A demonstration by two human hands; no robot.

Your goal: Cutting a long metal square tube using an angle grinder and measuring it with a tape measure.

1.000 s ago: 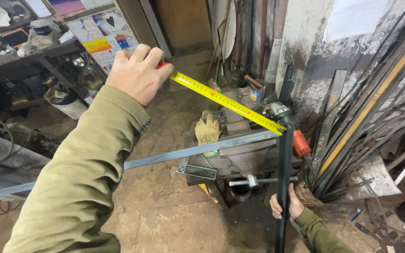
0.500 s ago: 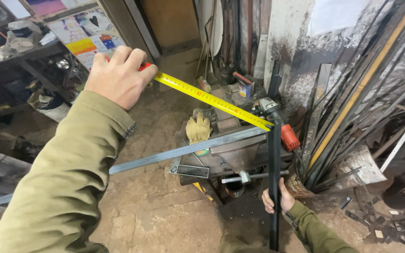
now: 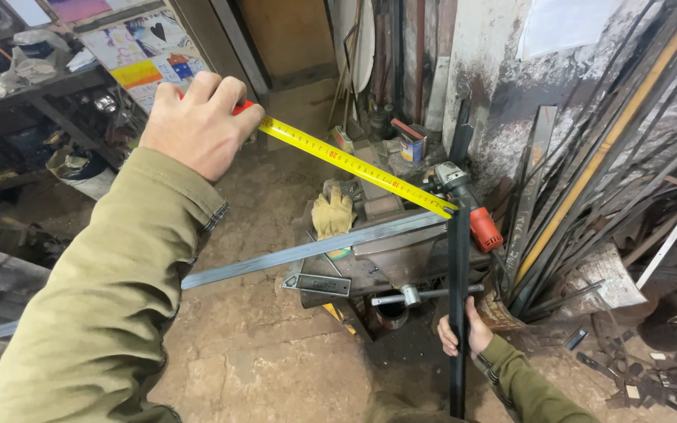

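My left hand (image 3: 196, 124) is raised at the upper left, shut on a red tape measure case. Its yellow tape (image 3: 354, 165) runs down to the right and its end hooks on the top of a dark upright metal bar (image 3: 458, 266). My right hand (image 3: 464, 333) grips that bar low down, near the floor. A long grey steel strip (image 3: 307, 251) lies across a small metal stand, and one end meets the bar's top.
A yellow work glove (image 3: 332, 213) and a red angle grinder (image 3: 476, 215) rest on the stand. Many long metal rods (image 3: 589, 180) lean on the right wall. Cluttered shelves (image 3: 33, 86) stand at the left. Metal scraps (image 3: 652, 376) litter the floor at right.
The view has shifted slightly. My left hand with the tape case now sits lower and further left in view. My right hand still grips the bar.
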